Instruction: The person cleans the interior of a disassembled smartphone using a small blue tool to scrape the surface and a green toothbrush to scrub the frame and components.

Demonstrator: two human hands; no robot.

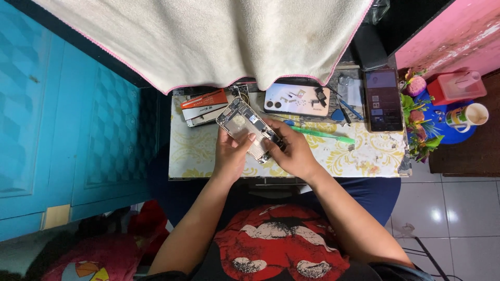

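- Left hand [230, 152]: curled round the lower left edge of an opened phone [249, 128]; thumb laid across its exposed inner face, fingers hidden beneath.
- Right hand [291, 151]: gripping the phone's right edge, fingertips pressed on the frame near the lower end.
- Phone: held between both hands, just above the near part of the table [364, 156], tilted with its top end pointing up-left. Back removed; circuit parts and a pale metal plate show inside.
- Table: small, covered with a white and yellow floral sheet.
- Back cover [297, 99]: pale, lying flat beyond the hands, camera holes at its left; small loose parts rest on it.
- Green tool [323, 135]: long and thin, flat on the table just right of the right hand.
- Second phone [383, 99]: dark, screen lit, flat at the table's right end.
- Box [204, 106]: orange and white, flat, just left of the opened phone's top end.
- Towel [208, 41]: cream, pink-edged, hanging over the table's far side.
- Mug [469, 116]: on a blue mat, right of the table, beside artificial flowers [419, 130].
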